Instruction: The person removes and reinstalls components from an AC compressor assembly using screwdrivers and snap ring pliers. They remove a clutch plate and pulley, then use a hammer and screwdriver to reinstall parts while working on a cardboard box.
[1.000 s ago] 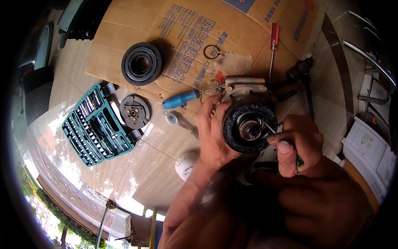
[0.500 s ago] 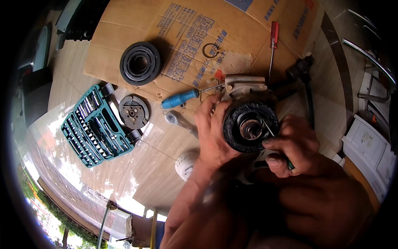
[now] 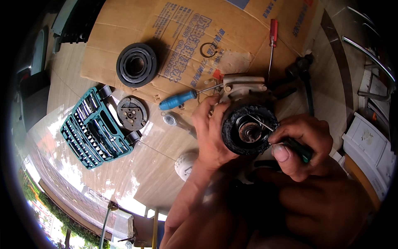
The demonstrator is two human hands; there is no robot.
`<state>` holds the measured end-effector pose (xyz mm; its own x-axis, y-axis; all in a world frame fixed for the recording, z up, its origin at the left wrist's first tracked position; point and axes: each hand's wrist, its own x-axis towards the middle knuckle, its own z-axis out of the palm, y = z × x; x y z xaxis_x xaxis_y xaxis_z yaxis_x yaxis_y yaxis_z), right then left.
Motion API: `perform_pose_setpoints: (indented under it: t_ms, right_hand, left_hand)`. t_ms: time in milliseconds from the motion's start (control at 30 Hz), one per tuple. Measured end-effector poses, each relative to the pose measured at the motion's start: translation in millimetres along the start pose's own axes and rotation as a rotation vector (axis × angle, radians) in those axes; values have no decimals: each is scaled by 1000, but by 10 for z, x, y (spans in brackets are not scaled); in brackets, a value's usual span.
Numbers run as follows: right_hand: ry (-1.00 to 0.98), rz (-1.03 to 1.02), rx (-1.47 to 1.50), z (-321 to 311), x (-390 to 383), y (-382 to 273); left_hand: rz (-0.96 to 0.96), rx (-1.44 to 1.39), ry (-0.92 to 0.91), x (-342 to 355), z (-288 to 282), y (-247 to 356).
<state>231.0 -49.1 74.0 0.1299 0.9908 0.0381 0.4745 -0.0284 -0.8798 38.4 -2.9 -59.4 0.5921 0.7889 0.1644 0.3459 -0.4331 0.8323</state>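
Compressor body (image 3: 242, 85) mostly hidden behind hands; pick handle (image 3: 299, 148) buried in right fist.

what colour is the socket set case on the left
Teal green socket set case, clearest in the head view.

teal socket case (image 3: 93, 128), blue-handled screwdriver (image 3: 178, 100), red-handled screwdriver (image 3: 273, 31), black pulley (image 3: 136, 65)

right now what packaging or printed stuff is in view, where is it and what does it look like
Flattened cardboard box: on the floor at the top, brown, blue print, parts and tools lying on it.
Socket set case: left, below the cardboard, open, teal plastic.
No screens or signs that I can make out.
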Motion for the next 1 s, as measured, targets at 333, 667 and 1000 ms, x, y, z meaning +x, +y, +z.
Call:
perform_pose_setpoints:
  t_ms: [333, 667, 1000]
  right_hand:
    - [-16, -1, -9, -99, -119, 18]
    - [56, 41, 47, 8, -124, 120]
    - [97, -51, -118, 48, -104, 15]
  left_hand:
    - [-18, -9, -30, 6, -15, 0]
    - [10, -17, 21, -15, 32, -6]
    - [24, 21, 51, 1, 39, 20]
